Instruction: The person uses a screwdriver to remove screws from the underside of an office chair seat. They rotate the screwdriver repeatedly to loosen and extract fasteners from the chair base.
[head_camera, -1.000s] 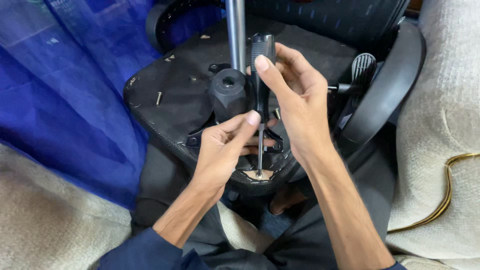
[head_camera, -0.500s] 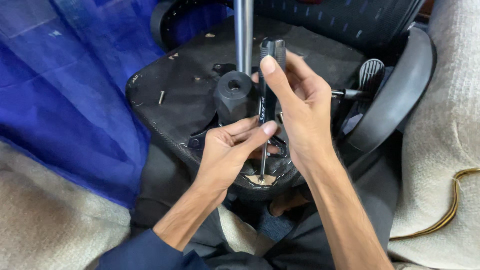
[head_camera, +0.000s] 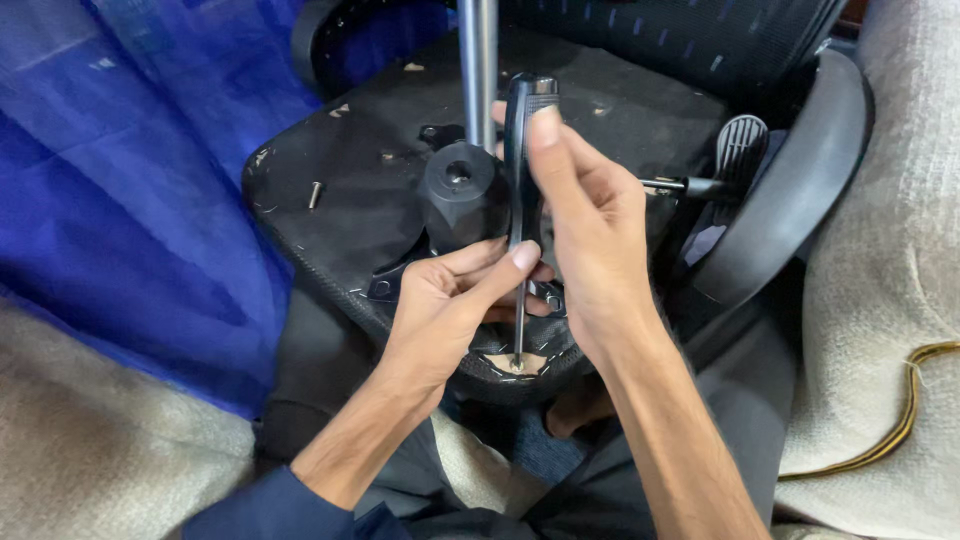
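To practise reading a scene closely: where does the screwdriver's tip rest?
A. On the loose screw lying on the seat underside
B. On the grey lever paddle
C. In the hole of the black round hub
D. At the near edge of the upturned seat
D: the screwdriver, gripped by the right hand and steadied by the left hand, stands with its tip on a pale patch at the seat's near edge.

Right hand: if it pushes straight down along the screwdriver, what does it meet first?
The right hand holds the screwdriver upright; its tip sits in a screw at the near edge of the upturned chair seat. That screw comes first, then probably the seat.

Blue cloth (head_camera: 150, 150) left, beige upholstery (head_camera: 900, 250) right, perhaps a sofa.
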